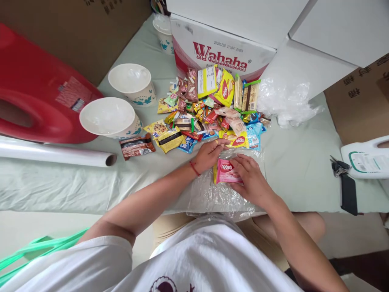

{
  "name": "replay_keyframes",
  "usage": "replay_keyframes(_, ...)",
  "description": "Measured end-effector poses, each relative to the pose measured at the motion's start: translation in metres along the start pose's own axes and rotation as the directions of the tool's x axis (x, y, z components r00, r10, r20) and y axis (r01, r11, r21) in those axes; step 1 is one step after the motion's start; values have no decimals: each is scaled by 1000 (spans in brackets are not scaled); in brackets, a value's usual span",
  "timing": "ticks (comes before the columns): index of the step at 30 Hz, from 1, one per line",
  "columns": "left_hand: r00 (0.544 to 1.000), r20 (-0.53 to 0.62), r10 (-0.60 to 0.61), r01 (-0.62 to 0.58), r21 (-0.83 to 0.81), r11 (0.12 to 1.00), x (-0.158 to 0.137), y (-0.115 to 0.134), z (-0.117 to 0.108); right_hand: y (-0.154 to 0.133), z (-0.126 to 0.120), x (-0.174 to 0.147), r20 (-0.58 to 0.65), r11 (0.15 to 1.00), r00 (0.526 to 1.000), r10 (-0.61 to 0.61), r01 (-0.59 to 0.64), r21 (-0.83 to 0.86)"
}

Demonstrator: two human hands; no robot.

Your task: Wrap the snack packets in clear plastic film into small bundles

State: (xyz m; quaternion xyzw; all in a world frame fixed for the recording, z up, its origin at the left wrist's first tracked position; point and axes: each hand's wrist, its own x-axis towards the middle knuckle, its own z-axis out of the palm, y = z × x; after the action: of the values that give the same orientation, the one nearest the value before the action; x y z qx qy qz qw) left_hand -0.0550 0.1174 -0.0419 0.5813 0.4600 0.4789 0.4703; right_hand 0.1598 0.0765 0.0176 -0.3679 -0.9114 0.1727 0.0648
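Observation:
A pink nabati wafer packet [224,172] lies on a clear plastic bag [203,196] in front of me, with the yellow edge of another packet showing under it. My right hand [252,178] grips the pink packet's right end, fingers over the top and thumb below. Just up and left of it is my left hand [210,153], its fingers pinched together at the bag's far edge. Those fingertips meet a yellow nabati packet [234,139]; what they hold is hidden. Beyond both hands spreads a heap of small wrapped snacks [185,107].
Two paper tubs [146,95] [114,117] stand left, near a red jug [39,93] and a plastic-film roll [54,153]. A Wahaha carton [225,50] backs the heap. Crumpled clear plastic [287,101], keys [338,166] and a white bottle [369,158] are right.

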Motion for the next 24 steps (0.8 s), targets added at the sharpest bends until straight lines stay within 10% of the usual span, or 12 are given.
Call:
replay_keyframes(7, 993, -108, 43, -60, -154, 986, -5, 3, -1, -8, -11, -20, -112, 998, 992, -54, 55, 5)
replay_keyframes(10, 975, -135, 177, -186, -53, 981, -8, 7, -4, -21, -11, -61, -244, 996, 967, -80, 87, 19)
replay_keyframes(16, 903, -161, 398, -365, 202, 909, -7, 17, -12, -17, 40, -138, -136, 952, 973, -188, 146, -271)
replay_keyframes(24, 867, -4, 498, -447, 433, 783, -44, 53, -46, -11, 30, -131, -352, 994, 932, -87, 59, -92)
